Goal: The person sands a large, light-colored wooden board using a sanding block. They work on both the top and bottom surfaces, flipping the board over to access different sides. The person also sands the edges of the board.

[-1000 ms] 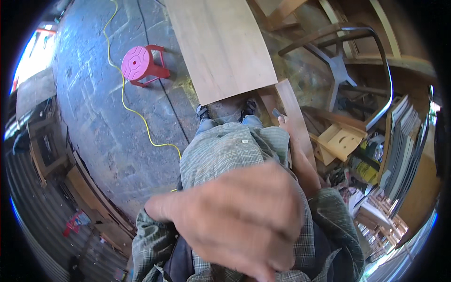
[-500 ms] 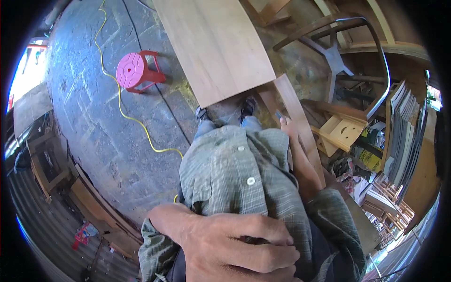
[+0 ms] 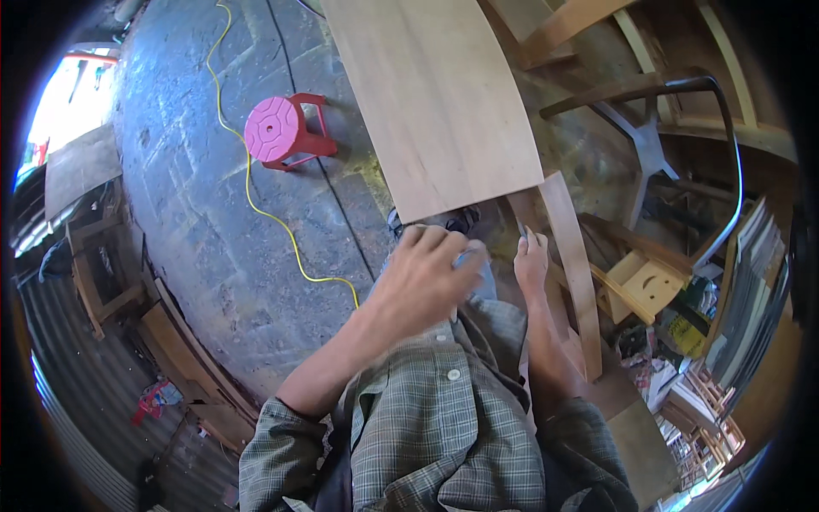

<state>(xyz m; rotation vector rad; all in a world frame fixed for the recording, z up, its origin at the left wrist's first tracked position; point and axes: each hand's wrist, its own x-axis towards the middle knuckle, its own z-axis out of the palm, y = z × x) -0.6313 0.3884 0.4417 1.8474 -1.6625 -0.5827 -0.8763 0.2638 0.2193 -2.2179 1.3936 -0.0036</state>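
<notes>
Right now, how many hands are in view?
2: the left hand, between the checked shirt and wide pale panel in the picture; the right hand, beside the narrow wooden board, gripping a thin object. No others show.

A slim object [image 3: 522, 229] was gripped in the right hand [image 3: 531, 258] while the left hand [image 3: 431, 277] was held, half curled, near a pale wooden panel [image 3: 439, 111].

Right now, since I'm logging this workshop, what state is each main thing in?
Left hand: loosely curled, palm hidden
Right hand: closed on a slim grey object
Pink stool: upright, unoccupied
Yellow cable: lying in loose curves
Black cable: lying nearly straight
Pale panel: visible top bare
Checked shirt: worn, rumpled
</notes>
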